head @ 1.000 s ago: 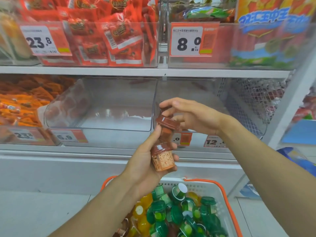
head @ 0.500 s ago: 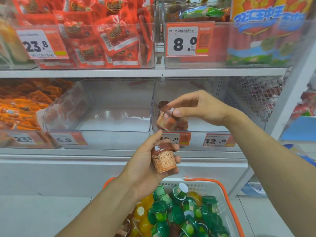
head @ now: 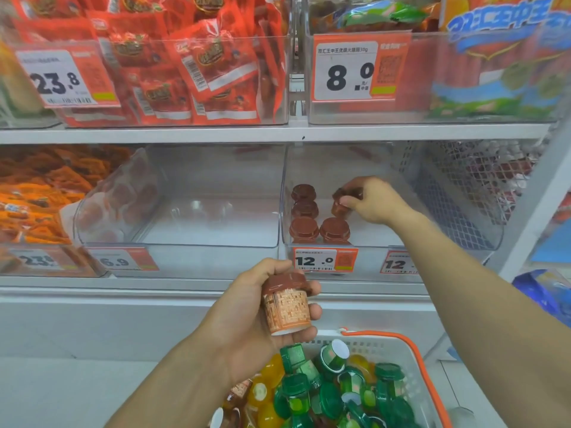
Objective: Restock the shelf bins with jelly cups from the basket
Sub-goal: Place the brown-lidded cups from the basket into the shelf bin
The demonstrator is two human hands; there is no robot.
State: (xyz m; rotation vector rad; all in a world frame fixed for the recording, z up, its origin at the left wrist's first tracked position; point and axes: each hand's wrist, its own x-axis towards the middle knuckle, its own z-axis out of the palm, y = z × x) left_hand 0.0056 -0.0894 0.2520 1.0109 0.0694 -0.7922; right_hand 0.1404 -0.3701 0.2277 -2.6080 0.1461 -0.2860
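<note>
Head view. Right hand (head: 374,200), inside the right clear bin (head: 432,242), pinched a brown jelly cup (head: 340,206), axis roughly upright, lid up, just behind the front pair of four shelved cups (head: 319,228). Left hand (head: 256,313) wrapped a second brown cup (head: 287,304), upright, lid up, above the basket (head: 411,350), below and left of that bin; right hand nearer.

Six brown jelly cups (head: 304,230); perhaps fifteen green ones (head: 295,386); two hands (head: 374,200).
</note>
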